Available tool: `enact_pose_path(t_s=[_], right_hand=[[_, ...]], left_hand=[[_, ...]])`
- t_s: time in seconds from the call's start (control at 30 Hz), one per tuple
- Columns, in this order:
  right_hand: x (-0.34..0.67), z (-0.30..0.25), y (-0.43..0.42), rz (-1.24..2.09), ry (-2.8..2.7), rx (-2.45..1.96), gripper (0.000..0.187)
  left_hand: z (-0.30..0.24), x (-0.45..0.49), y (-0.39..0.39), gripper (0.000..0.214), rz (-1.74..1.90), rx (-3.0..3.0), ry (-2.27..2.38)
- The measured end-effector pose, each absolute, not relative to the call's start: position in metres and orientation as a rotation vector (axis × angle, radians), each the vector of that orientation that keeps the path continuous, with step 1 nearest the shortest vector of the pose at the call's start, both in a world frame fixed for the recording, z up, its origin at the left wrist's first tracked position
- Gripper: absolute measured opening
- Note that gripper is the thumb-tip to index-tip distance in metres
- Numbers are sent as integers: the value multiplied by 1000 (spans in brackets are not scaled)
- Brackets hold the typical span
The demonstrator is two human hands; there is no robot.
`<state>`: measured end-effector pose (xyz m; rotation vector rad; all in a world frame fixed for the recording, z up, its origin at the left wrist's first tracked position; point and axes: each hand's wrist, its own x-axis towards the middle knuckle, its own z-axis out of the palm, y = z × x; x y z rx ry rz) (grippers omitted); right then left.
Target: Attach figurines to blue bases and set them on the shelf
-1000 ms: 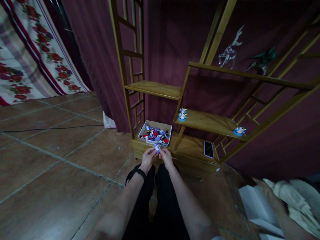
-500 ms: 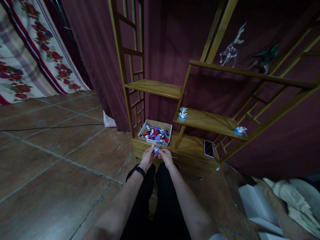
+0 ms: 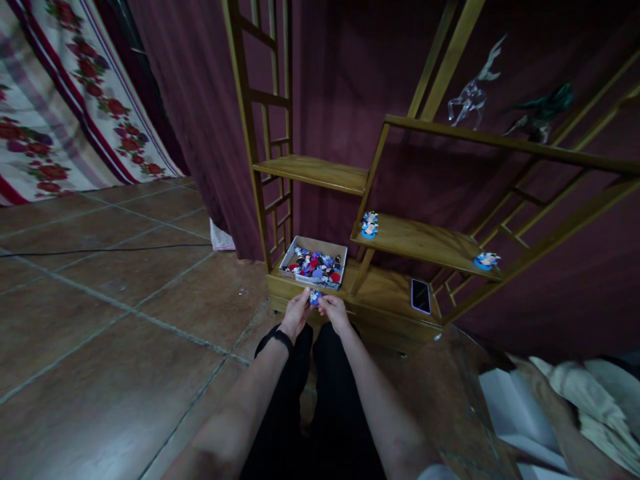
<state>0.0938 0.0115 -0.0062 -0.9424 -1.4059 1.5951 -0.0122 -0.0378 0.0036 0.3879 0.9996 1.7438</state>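
Between my two hands, above my knees, is a small purple-and-white figurine (image 3: 315, 297); its details are too small to make out. My left hand (image 3: 297, 312) pinches it from the left, and my right hand (image 3: 333, 311) grips its right side. Just beyond them, a shallow cardboard box (image 3: 294, 277) sits on the low wooden base, filled with several small purple, red, white and black figurines (image 3: 317, 265).
A wooden shelf unit (image 3: 320, 172) stands ahead. Blue-based figurines (image 3: 370, 227) are at the middle shelf's left end, and another figurine (image 3: 486, 260) is at its right. A phone (image 3: 421, 296) lies below. A glass deer (image 3: 473, 93) and dark green ornament (image 3: 545, 113) stand on top.
The view has shifted slightly, so the shelf appears a little further right. Both hands stay on the figurine, which looks slightly turned.
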Motion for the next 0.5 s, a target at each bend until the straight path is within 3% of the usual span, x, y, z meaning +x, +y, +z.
enact_pose_path(t_s=[0.5], right_hand=[[92, -7, 9, 1569, -1422, -937, 28]], left_hand=[[6, -12, -39, 30, 1729, 376, 997]])
